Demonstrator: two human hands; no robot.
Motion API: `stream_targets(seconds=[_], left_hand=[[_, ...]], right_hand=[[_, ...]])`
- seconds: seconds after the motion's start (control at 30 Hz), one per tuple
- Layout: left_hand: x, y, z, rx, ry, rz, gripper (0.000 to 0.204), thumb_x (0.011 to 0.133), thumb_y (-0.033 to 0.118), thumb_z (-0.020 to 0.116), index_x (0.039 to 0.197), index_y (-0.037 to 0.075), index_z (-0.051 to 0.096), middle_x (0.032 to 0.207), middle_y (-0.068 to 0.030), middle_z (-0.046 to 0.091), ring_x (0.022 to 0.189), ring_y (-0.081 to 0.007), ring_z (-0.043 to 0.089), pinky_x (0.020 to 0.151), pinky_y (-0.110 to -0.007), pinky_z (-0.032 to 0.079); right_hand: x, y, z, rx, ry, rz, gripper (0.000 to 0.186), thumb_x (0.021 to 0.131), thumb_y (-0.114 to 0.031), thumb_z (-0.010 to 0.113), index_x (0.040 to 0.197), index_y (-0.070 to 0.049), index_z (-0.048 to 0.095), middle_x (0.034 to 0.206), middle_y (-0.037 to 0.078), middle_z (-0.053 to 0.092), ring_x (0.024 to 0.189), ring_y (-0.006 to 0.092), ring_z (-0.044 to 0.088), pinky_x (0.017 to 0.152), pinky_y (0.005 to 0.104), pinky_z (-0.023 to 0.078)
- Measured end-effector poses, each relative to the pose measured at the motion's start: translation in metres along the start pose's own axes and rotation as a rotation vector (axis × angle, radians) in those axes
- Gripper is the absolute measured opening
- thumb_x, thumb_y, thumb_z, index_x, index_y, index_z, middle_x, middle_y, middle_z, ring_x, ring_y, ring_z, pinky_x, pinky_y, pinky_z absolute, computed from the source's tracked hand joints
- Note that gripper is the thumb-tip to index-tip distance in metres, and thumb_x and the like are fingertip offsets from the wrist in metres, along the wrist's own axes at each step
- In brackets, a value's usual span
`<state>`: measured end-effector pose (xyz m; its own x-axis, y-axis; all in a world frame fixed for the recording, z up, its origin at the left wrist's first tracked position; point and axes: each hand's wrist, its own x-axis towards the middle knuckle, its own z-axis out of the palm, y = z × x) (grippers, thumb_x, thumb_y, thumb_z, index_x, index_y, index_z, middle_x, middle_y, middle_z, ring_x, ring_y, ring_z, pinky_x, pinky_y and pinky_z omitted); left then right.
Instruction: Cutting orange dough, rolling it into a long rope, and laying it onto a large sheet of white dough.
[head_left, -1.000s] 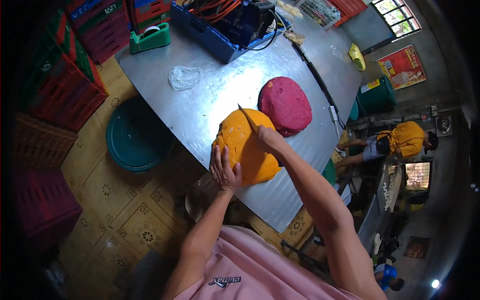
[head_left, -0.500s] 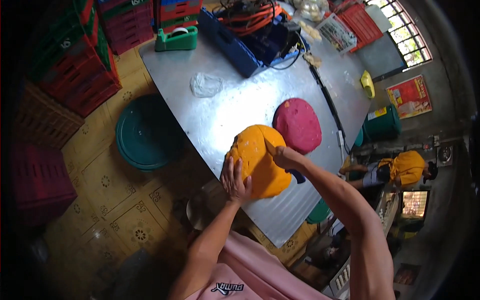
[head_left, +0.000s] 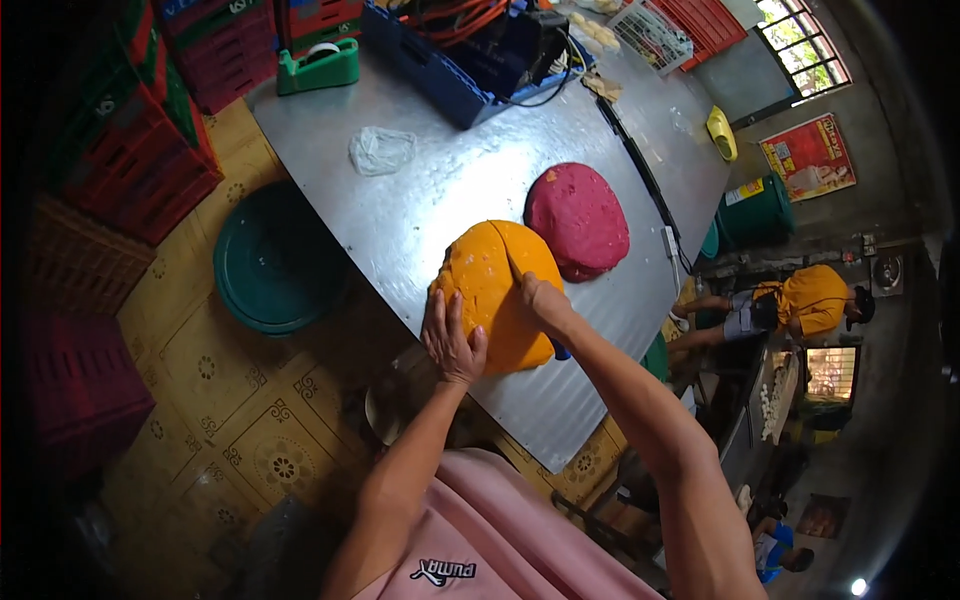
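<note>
A large mound of orange dough [head_left: 480, 262] lies on the metal table, with a cut line running down from its far edge. My right hand [head_left: 545, 303] is closed around a knife [head_left: 515, 267], its dark blade in the cut and its grip hidden by my fingers. Spread over the dough's near left side is my left hand [head_left: 454, 338], fingers apart and palm down. Just beyond, to the right, sits a round mound of deep pink dough [head_left: 577, 220]. Something dark blue [head_left: 561, 351], partly covered by my right forearm, shows at the orange dough's near right edge.
On the table [head_left: 420, 225] are a crumpled plastic bag [head_left: 382, 151], a green tape dispenser [head_left: 318, 67] and a blue crate [head_left: 440, 68] of cables. A green tub [head_left: 270, 285] stands left of it. Stacked crates [head_left: 130, 150] rise far left. A person in orange [head_left: 810, 300] works at right.
The whole view has shifted, so the table sits higher and further left. My right hand and the knife have moved slightly nearer to me along the cut. My left hand stays on the dough.
</note>
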<state>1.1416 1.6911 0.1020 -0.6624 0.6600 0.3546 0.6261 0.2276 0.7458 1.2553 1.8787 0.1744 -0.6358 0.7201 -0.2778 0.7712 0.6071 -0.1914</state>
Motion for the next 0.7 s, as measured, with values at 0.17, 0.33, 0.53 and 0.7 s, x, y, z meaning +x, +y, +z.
stream_targets(seconds=[0.17,0.33,0.53,0.7], left_hand=[[0.006,-0.003,-0.005,0.01,0.006,-0.02,0.072,0.102,0.045,0.053,0.165,0.011,0.044,0.169,-0.0221,0.04,0.154,-0.0448,0.04,0.124,-0.056,0.032],[-0.001,-0.001,0.012,-0.016,-0.032,-0.012,0.072,0.104,0.047,0.052,0.165,0.011,0.044,0.169,-0.0223,0.039,0.154,-0.0442,0.04,0.124,-0.056,0.03],[0.002,-0.006,0.004,-0.046,0.014,0.001,0.07,0.105,0.049,0.051,0.162,0.009,0.047,0.169,-0.0229,0.04,0.153,-0.045,0.041,0.124,-0.057,0.031],[0.008,-0.003,0.001,-0.053,0.01,-0.021,0.07,0.104,0.047,0.051,0.162,0.009,0.047,0.169,-0.023,0.04,0.153,-0.0452,0.041,0.125,-0.057,0.03]], right_hand=[[0.014,-0.004,0.015,-0.031,0.069,-0.025,0.022,0.105,-0.02,0.047,0.1,-0.002,0.058,0.074,0.027,0.069,0.072,0.0452,0.073,0.069,0.0543,0.057],[0.023,0.049,-0.03,-0.157,-0.394,-0.202,0.026,0.103,-0.013,0.051,0.122,0.003,0.06,0.079,0.021,0.073,0.072,0.0339,0.077,0.063,0.0448,0.06],[0.039,-0.028,-0.087,-0.136,-0.819,0.128,0.03,0.1,-0.014,0.056,0.118,0.007,0.066,0.075,0.02,0.072,0.065,0.0339,0.075,0.055,0.0433,0.059],[-0.014,-0.006,-0.022,0.002,-0.152,0.027,0.02,0.101,-0.017,0.053,0.105,0.001,0.058,0.09,0.036,0.071,0.089,0.0577,0.071,0.077,0.0622,0.056]])
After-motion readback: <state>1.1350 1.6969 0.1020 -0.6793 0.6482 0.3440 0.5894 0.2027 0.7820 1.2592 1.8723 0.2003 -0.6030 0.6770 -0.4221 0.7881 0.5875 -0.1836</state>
